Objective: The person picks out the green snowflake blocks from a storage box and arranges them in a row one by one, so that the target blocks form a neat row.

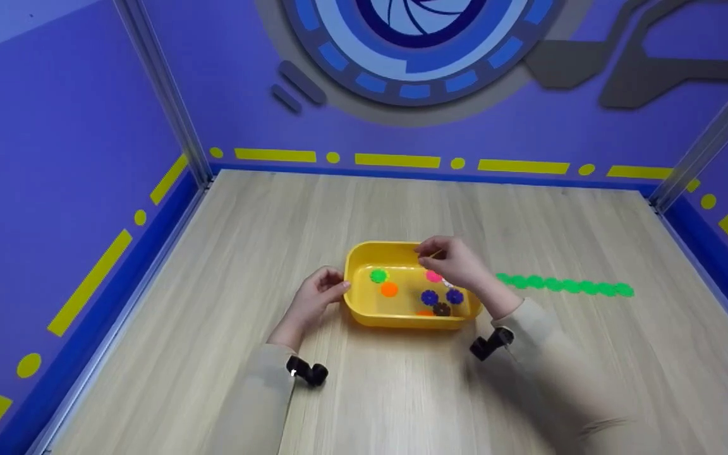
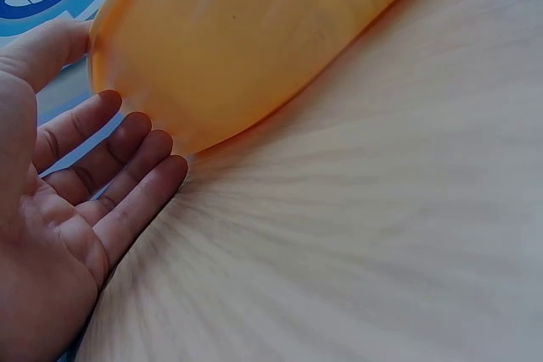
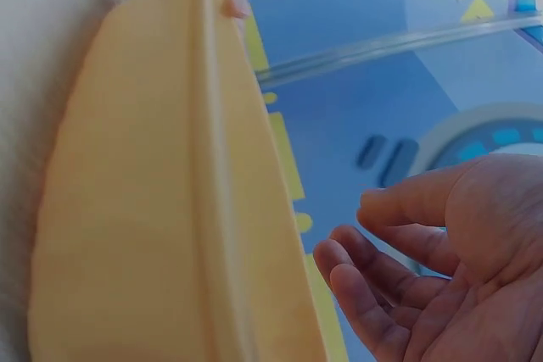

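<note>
A yellow plastic basin [image 1: 402,321] stands mid-table with several small flower-shaped discs inside. Among them are a green disc [image 1: 378,275], an orange disc [image 1: 389,289], a pink disc [image 1: 433,276], a purple disc [image 1: 429,297] and a brown disc [image 1: 442,309]. My left hand [image 1: 316,294] holds the basin's left end, thumb at the rim and fingertips on the outer wall [image 2: 221,48]. Above the basin's right part hovers my right hand [image 1: 455,260], its fingers loosely bent. No piece shows between those fingers [image 3: 365,290] in the right wrist view.
Right of the basin, a row of green discs [image 1: 563,285] lies joined in a long strip on the wooden table [image 1: 389,392]. Purple-blue panels [image 1: 225,95] wall the table at the back and both sides. Each wrist carries a small black camera [image 1: 307,371].
</note>
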`<state>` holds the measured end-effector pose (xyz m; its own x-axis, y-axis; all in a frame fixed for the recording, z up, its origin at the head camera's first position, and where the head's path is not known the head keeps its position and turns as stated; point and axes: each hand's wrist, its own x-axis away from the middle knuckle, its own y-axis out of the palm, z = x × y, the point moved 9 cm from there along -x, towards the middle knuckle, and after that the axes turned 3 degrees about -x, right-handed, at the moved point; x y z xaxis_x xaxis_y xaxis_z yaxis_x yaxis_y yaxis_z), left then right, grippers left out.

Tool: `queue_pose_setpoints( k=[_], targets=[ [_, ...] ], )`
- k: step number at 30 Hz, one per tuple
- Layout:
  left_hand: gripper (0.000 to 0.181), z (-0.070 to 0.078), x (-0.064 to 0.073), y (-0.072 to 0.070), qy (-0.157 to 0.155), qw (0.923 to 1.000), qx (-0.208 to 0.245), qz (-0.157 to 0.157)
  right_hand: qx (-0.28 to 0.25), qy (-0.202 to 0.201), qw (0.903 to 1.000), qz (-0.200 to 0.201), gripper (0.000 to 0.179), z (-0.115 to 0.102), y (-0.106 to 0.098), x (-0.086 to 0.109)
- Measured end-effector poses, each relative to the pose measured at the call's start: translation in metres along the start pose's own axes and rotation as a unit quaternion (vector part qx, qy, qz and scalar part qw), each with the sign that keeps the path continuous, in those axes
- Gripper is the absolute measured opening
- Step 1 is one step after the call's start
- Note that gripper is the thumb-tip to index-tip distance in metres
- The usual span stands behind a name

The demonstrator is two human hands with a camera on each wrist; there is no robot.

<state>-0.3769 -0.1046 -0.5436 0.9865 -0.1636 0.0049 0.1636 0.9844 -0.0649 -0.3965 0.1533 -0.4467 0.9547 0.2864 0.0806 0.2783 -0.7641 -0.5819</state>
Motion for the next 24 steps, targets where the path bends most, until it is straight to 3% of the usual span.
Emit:
queue_pose_setpoints(
  k=[10,15,24],
  targets=[
    [0.024,0.004,0.002,0.002,0.006,0.9999,0.007,-0.01,0.061,-0.009,0.9978,-0.023,0.025,-0.013,0.041,-0.015],
    [0.024,0.005,0.002,0.002,0.002,0.9999,0.01,-0.013,0.075,-0.012,0.9956,-0.054,0.027,-0.014,0.06,-0.024],
    [0.024,0.002,0.001,0.001,0.001,0.9999,0.002,-0.01,0.146,-0.024,0.9837,-0.103,0.038,-0.011,0.085,-0.036]
  ],
)
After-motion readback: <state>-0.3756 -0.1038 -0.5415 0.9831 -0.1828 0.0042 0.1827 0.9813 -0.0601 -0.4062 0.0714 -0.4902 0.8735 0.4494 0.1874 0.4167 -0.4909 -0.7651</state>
